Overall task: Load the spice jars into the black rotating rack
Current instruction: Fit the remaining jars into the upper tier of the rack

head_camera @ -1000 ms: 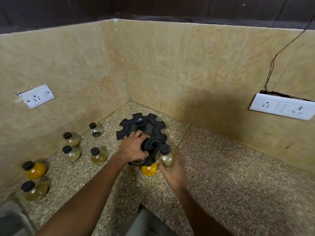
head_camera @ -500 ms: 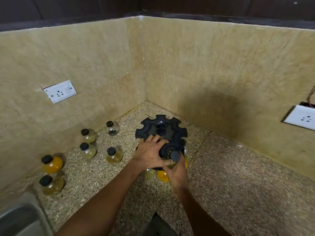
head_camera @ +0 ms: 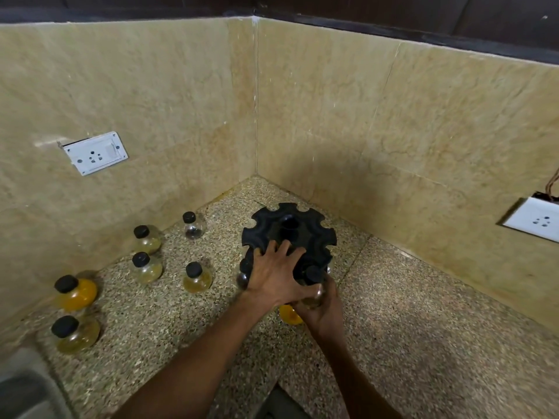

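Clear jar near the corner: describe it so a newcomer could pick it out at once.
Start at the black rotating rack on the speckled counter in the wall corner. Left of it stand six loose jars; take the clear jar closest to the corner. Its neighbours hold yellow or orange contents, while this one looks nearly empty, with something dark at the bottom.

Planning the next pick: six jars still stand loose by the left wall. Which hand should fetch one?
Probably the left hand: it only rests on the black rack, on the side of the loose jars. The right hand grips a jar at the rack's near edge.
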